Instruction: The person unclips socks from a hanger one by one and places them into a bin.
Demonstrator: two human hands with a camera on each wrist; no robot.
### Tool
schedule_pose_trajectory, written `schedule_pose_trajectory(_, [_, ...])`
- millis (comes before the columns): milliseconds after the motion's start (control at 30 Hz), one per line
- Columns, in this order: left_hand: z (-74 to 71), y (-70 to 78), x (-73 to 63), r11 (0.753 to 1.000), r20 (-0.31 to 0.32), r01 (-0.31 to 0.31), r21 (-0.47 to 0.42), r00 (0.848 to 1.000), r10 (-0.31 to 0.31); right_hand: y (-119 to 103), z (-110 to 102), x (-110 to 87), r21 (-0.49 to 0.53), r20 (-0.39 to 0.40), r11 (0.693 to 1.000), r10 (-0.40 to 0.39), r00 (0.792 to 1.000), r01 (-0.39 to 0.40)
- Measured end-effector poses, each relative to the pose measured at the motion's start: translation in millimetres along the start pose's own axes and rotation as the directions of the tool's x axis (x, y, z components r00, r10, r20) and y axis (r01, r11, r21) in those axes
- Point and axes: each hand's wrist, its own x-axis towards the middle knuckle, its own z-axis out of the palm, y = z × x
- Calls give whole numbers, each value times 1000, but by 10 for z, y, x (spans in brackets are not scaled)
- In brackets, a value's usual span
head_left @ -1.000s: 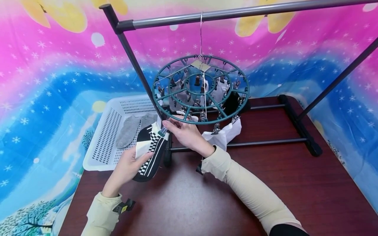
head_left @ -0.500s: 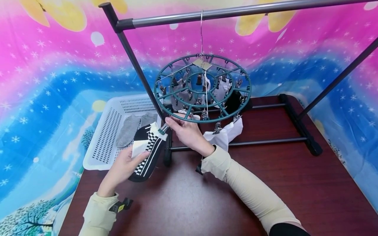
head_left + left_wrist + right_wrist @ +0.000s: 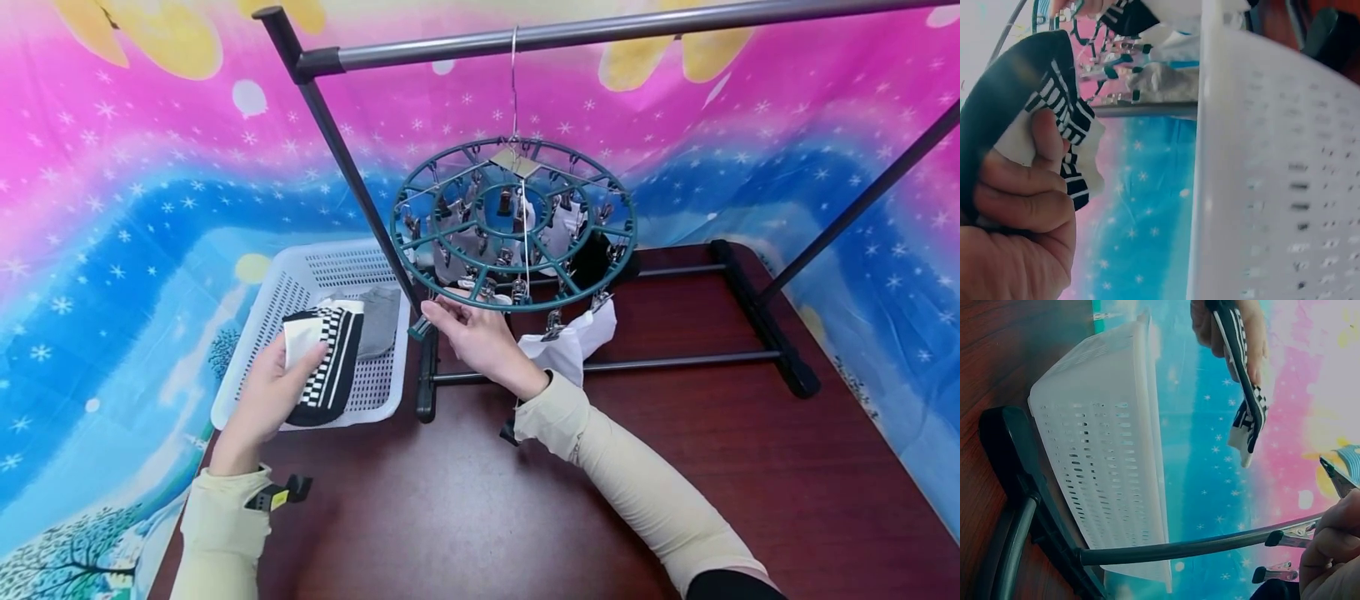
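Left hand [image 3: 266, 387] holds sock [image 3: 341, 367], right hand [image 3: 480, 337] pinches clip [image 3: 420, 327]

Thumb and fingers of the left hand grip one black-and-white checked sock, left of centre in the frame; the right hand's thumb and fingers close on one clip near mid-frame. The sock is held above one white basket [image 3: 341, 260], apart from it in the right wrist view. At least one grey sock [image 3: 381, 321] lies inside; how many is partly hidden. Above the right hand, at upper centre, one green hanger [image 3: 557, 275] of three rings hangs by one hook from the rack's single top bar [image 3: 600, 35]. Two clips hold one white sock [image 3: 570, 337] at the hanger's lower right. Two cream sleeves [image 3: 622, 479] reach in from the bottom edge over one dark red table [image 3: 480, 517], before a snowflake-print backdrop [image 3: 120, 208] of pink and blue.
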Motion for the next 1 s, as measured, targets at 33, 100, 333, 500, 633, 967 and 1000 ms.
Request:
schedule_pose_trajectory(33, [-27, 3, 25, 1000, 1, 0, -19, 1000, 0, 0, 2, 1, -1, 1, 1000, -14, 1000, 14])
schedule_pose_trajectory(100, [-68, 17, 73, 998, 7, 8, -55, 1000, -7, 4, 3, 2, -5, 4, 999, -44, 999, 44])
schedule_pose_trajectory(333, [-218, 45, 270, 993, 43, 104, -59, 994, -102, 14, 3, -2, 6, 14, 997, -81, 997, 81])
schedule_pose_trajectory(500, [-294, 55, 445, 991, 66, 131, -14, 989, -130, 17, 2, -2, 13, 14, 997, -73, 997, 73])
schedule_pose_trajectory(633, [-298, 36, 583, 990, 67, 144, 0, 987, -144, 21, 2, -2, 16, 19, 997, -69, 997, 69])
schedule_pose_trajectory(967, [-119, -36, 899, 964, 70, 246, -102, 968, -240, 33, 8, 3, -2, 19, 997, -76, 997, 76])
schedule_pose_trajectory(1000, [-91, -45, 936, 957, 73, 264, -119, 964, -257, 30, 9, 2, 7, 20, 997, -71, 997, 71])
